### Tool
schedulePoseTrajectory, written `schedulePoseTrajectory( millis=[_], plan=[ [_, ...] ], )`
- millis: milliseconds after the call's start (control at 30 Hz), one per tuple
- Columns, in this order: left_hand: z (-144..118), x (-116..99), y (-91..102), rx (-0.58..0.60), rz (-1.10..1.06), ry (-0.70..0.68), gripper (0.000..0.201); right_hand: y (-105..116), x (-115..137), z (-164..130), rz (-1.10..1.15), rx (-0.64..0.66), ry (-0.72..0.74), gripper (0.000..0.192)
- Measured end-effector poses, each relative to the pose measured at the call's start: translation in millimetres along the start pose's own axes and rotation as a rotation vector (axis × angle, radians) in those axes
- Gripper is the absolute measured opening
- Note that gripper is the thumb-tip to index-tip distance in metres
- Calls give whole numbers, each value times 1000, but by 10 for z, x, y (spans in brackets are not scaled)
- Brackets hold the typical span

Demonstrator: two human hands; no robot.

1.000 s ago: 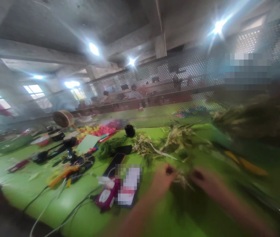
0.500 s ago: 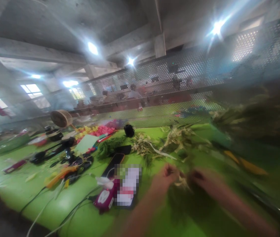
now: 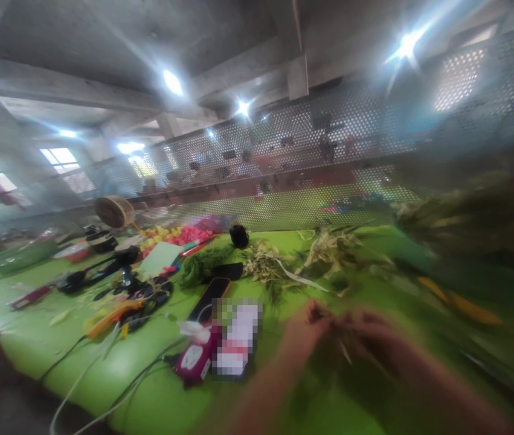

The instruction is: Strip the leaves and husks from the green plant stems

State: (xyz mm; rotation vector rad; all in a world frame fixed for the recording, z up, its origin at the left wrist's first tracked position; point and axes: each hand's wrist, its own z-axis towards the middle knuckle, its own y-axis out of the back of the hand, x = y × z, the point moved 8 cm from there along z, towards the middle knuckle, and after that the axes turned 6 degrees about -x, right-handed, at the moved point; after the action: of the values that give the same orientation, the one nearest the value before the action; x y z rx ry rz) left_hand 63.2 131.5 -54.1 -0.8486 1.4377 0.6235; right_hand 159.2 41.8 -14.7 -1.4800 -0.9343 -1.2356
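Both hands, left hand (image 3: 308, 326) and right hand (image 3: 369, 335), are meeting over the bench (image 3: 148, 386), fingers pinching a leafy sprig (image 3: 342, 344) between them, steadying it from either end.

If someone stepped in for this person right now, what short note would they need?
Left hand and right hand meet over the green table, both pinching a small bundle of green stems; the blur hides the exact grip.
More loose foliage lies just beyond the hands, and a larger heap at right.
Phone, cables and tools sit to the left.
Done: a bundle is in hand. Left: the heaps of foliage are untouched.
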Motion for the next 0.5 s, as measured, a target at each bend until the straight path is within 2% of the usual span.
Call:
schedulePoseTrajectory(
  millis=[167,333,500],
  plan=[
    [-24,-38,-11,-4,-20,0,31,53,-111,32,-72,-51,-56,30],
    [-44,-138,-21,-6,35,-69,23,116,-124,60,-30,-81,-17,22],
    [-16,-149,33,-55,140,-110,19,124,-96,71,-187,-98,21,25]
  ],
)
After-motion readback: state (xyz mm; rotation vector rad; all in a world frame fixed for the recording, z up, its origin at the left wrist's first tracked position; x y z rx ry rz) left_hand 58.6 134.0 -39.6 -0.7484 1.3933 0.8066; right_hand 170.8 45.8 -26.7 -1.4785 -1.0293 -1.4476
